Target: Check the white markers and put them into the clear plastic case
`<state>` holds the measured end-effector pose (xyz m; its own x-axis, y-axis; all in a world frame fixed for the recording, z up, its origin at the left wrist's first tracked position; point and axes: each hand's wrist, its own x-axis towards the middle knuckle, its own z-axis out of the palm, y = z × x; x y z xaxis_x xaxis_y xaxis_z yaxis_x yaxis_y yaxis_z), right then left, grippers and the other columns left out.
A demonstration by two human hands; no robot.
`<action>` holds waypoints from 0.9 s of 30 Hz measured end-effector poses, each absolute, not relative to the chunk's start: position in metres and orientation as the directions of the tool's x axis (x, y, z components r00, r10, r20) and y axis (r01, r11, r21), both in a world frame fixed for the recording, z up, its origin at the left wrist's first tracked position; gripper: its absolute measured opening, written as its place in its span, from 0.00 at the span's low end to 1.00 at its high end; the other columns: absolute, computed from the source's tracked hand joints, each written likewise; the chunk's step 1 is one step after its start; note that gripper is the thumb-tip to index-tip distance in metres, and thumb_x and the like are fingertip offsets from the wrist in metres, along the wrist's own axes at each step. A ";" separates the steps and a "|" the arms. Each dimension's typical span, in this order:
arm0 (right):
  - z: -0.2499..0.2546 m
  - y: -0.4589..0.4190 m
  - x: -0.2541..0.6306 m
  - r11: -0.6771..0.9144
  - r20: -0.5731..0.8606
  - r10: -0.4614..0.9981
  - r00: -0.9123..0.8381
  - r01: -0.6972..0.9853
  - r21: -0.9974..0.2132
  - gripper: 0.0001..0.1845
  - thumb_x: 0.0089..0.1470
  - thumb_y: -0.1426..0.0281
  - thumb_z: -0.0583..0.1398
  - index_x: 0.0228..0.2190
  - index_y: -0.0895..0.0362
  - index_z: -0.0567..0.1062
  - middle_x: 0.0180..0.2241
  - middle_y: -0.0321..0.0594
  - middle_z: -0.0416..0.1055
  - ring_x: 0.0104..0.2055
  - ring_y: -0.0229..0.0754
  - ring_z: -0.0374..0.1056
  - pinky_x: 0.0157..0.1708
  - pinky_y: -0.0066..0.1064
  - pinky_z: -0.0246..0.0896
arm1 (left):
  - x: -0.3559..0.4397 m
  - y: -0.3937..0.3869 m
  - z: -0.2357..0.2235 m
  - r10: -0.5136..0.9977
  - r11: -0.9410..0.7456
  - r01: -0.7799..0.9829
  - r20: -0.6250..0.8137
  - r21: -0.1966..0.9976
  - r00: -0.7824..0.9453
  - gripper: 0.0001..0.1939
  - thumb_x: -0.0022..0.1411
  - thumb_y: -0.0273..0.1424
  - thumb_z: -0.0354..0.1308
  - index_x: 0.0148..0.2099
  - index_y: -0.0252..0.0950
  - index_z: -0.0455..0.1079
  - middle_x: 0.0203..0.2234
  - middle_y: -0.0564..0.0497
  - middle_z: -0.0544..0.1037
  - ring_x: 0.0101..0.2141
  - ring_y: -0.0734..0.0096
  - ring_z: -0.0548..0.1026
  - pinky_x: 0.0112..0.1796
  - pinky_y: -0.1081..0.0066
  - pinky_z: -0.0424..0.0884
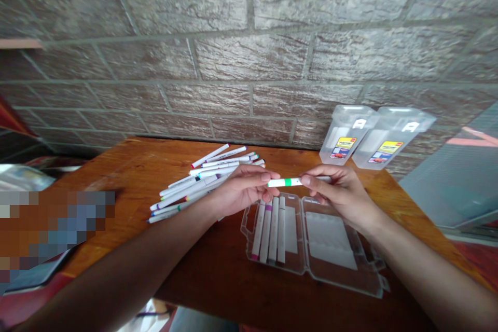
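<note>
A white marker with a green band (286,182) is held level between both hands above an open clear plastic case (311,241). My left hand (243,189) pinches its left end and my right hand (338,192) pinches its right end. Several white markers (270,228) lie side by side in the case's left half. The right half holds only a white ridged insert (330,238). A loose pile of white markers (206,179) lies on the wooden table (218,275) just left of my left hand.
Two closed clear plastic cases (375,137) with yellow labels lean against the stone-block wall at the table's back right. A blurred patch covers the left edge of the view. The table's right edge runs close to my right forearm.
</note>
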<state>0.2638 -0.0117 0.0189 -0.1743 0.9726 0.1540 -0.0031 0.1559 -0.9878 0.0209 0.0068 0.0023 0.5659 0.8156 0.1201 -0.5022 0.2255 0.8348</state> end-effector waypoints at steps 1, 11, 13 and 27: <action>0.019 -0.012 0.264 0.152 0.152 0.972 -0.177 -0.011 -0.988 0.18 0.45 0.56 0.77 0.28 0.56 0.84 0.18 0.35 0.73 0.16 0.32 0.58 0.15 0.25 0.49 | 0.021 0.006 0.003 0.813 0.223 -0.506 0.128 0.833 0.568 0.13 0.54 0.34 0.78 0.40 0.35 0.86 0.25 0.45 0.84 0.24 0.72 0.78 0.28 0.72 0.72; 0.020 -0.013 0.263 0.122 0.131 0.976 -0.174 -0.062 -0.991 0.17 0.42 0.58 0.79 0.28 0.56 0.85 0.18 0.35 0.73 0.16 0.31 0.58 0.15 0.24 0.48 | 0.021 0.003 0.006 0.811 0.195 -0.455 0.118 0.869 0.573 0.18 0.46 0.34 0.83 0.40 0.40 0.86 0.22 0.50 0.83 0.22 0.76 0.77 0.26 0.77 0.70; 0.020 -0.013 0.264 0.117 0.128 0.976 -0.176 -0.067 -0.991 0.17 0.42 0.58 0.79 0.28 0.56 0.85 0.18 0.35 0.73 0.16 0.31 0.58 0.15 0.24 0.49 | 0.022 0.002 0.006 0.824 0.191 -0.442 0.102 0.877 0.558 0.19 0.44 0.35 0.83 0.40 0.40 0.86 0.21 0.51 0.82 0.22 0.77 0.77 0.25 0.78 0.69; 0.023 -0.017 0.258 0.253 0.247 0.966 -0.075 0.088 -0.963 0.19 0.42 0.55 0.78 0.28 0.56 0.85 0.17 0.36 0.73 0.15 0.31 0.59 0.14 0.23 0.50 | 0.028 0.007 0.003 0.907 0.117 -0.465 0.096 0.877 0.409 0.11 0.51 0.32 0.78 0.37 0.34 0.86 0.24 0.47 0.84 0.22 0.76 0.76 0.26 0.75 0.67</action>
<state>0.2579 -0.0168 0.0234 -0.0752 0.9661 0.2472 0.0885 0.2534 -0.9633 0.0276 0.0073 0.0030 0.4090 0.9075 0.0959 -0.4654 0.1171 0.8773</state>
